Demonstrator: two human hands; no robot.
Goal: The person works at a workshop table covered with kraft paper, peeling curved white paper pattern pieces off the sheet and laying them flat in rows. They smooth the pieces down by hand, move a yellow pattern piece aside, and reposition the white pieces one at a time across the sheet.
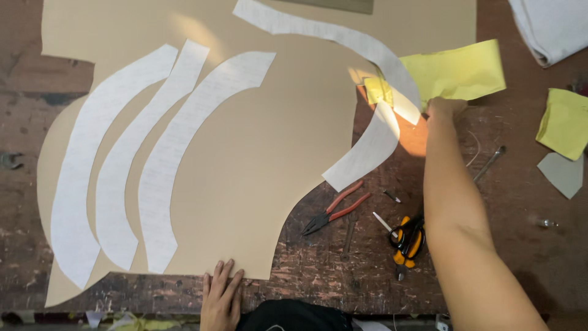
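**Mia:** What is the right hand [444,109] doing?

**Ben:** It is reaching far across the worn dark wooden table [343,270]. It is pinching the near edge of the bright yellow sheet of paper [456,72], so its fingers are closed on that sheet. The yellow sheet is lying far off on the right side, and one end of it is tucked under the long curved white paper strip [373,132].

**Mia:** Where is that strip sitting?

**Ben:** It is bending from the far middle down toward the right. Part of it is lying on the big tan sheet of card [269,153] and its near end is hanging over the table.

**Mia:** And the left hand [222,300]?

**Ben:** It is lying flat, with fingers spread out, on the near edge of the tan card. It is pressing down and gripping nothing.

**Mia:** What else is lying around?

**Ben:** Three more curved white paper pieces [116,178] are lying side by side on the left part of the card. Red-handled pliers [334,208] are resting on the table just right of the card. Orange-and-black scissors [407,240] are sitting beside the right arm. A smaller folded yellow piece [565,122] is lying at the far right, and a grey cloth [551,27] is poking in at the far right corner.
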